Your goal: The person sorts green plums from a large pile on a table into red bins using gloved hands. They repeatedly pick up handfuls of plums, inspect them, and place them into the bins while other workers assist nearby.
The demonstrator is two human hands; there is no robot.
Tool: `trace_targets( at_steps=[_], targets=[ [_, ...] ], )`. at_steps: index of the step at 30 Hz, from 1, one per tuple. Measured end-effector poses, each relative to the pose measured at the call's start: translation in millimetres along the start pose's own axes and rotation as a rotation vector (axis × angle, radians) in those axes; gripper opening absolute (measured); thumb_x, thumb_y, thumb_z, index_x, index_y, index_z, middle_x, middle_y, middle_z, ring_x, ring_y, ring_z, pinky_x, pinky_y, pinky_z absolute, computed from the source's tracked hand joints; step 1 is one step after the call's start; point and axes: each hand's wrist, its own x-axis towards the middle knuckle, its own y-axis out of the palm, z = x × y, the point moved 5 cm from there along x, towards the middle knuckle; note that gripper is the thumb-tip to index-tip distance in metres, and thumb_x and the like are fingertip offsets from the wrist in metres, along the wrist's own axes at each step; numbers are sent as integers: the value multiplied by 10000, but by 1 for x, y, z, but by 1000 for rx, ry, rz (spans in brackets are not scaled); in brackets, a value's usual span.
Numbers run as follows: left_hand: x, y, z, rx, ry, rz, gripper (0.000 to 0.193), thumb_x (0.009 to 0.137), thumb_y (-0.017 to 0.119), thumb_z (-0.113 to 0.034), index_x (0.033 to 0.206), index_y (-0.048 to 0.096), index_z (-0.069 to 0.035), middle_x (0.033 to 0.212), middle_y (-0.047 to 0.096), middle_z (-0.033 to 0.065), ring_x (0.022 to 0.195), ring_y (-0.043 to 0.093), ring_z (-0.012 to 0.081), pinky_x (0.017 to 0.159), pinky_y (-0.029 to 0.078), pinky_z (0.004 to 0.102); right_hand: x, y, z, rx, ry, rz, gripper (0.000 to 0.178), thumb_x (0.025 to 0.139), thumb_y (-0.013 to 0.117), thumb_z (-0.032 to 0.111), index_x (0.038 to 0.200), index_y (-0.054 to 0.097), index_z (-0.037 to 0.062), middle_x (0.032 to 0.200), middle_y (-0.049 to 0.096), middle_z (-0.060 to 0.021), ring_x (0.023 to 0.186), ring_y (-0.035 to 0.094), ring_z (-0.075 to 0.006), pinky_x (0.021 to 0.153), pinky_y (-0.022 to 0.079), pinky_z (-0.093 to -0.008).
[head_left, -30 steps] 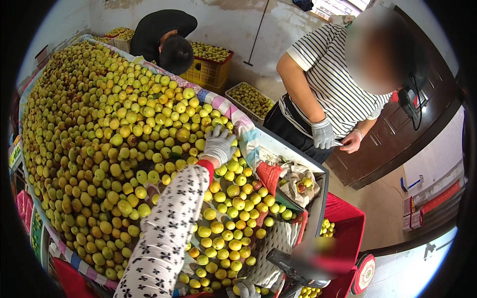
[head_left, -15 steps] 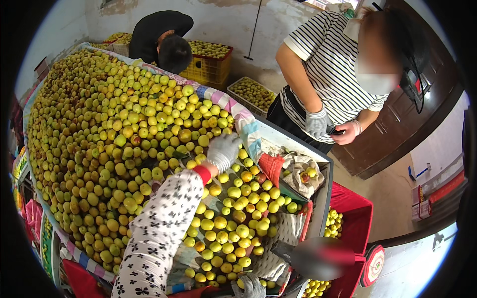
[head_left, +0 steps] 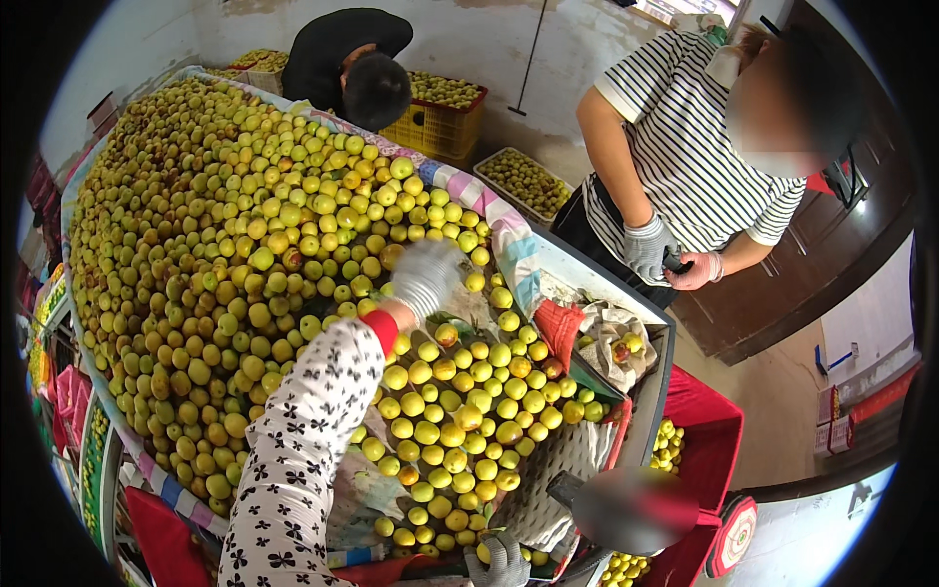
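Note:
A large heap of small, round yellow-green fruit (head_left: 245,225), like plums, fills the cloth-lined sorting table. My left hand (head_left: 427,279), in a grey-white knit glove, reaches over the heap's near right side where fewer fruits lie; motion smears its fingers. My right hand (head_left: 504,563), also gloved in grey, sits at the bottom edge with its fingers curled around a yellow-green fruit (head_left: 482,554); part of this hand is cut off. Between both hands, loose fruits (head_left: 455,430) spread down toward a bumpy pale mat (head_left: 553,474).
A person in a striped shirt (head_left: 685,147) stands across the table, gloved hands together on a small dark item. Another person in black (head_left: 342,59) bends beside a yellow crate (head_left: 435,132). Red bins (head_left: 704,411) stand right; a dark arm-like piece with a blurred end (head_left: 636,509) juts above.
My left hand has shifted slightly left and back from the heap, now blurred. My right hand stays at the bottom edge with the fruit. The whole view has swung a little.

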Motion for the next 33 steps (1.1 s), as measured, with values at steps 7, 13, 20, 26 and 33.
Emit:
trace_targets(
  at_steps=[7, 13, 20, 26, 33],
  targets=[
    [-46, 26, 40, 130, -171, 92, 432, 843, 588, -382, 1209, 533, -161, 1094, 547, 153, 1052, 541, 346, 904, 441, 498, 2, -5, 6, -56, 2, -15, 381, 732, 782, 236, 1042, 594, 121, 986, 636, -102, 788, 632, -318, 661, 482, -426],
    [-110, 33, -5, -134, -134, 163, 259, 850, 588, -249, 1093, 561, -165, 1063, 543, 156, 966, 579, 384, 769, 512, 516, 2, 2, 3, -2, 74, 86, 397, 700, 800, 214, 1022, 600, 97, 1014, 624, -117, 784, 661, -318, 608, 534, -398],
    [-94, 6, -39, -291, -179, 574, 321, 853, 599, -386, 1046, 675, -141, 883, 694, 165, 812, 668, 349, 791, 539, 437, 0, 1, -8, 50, 51, 91, 357, 764, 771, 244, 1044, 594, 113, 1028, 604, -105, 761, 650, -291, 585, 534, -394],
    [-46, 26, -65, -167, -310, 679, 403, 844, 591, -294, 1235, 617, -199, 1224, 620, 170, 1107, 598, 333, 925, 490, 425, -6, -2, -10, 104, 58, 99, 354, 781, 758, 226, 1076, 614, 94, 1045, 614, -132, 782, 662, -318, 621, 556, -388],
    [-122, 53, -113, -308, -50, 792, 393, 850, 565, -293, 1234, 623, -234, 1082, 682, 147, 979, 654, 333, 867, 508, 422, -2, -2, -9, 157, 78, 131, 370, 781, 757, 214, 1087, 594, 85, 1065, 606, -139, 828, 662, -334, 689, 559, -403]
  ],
)
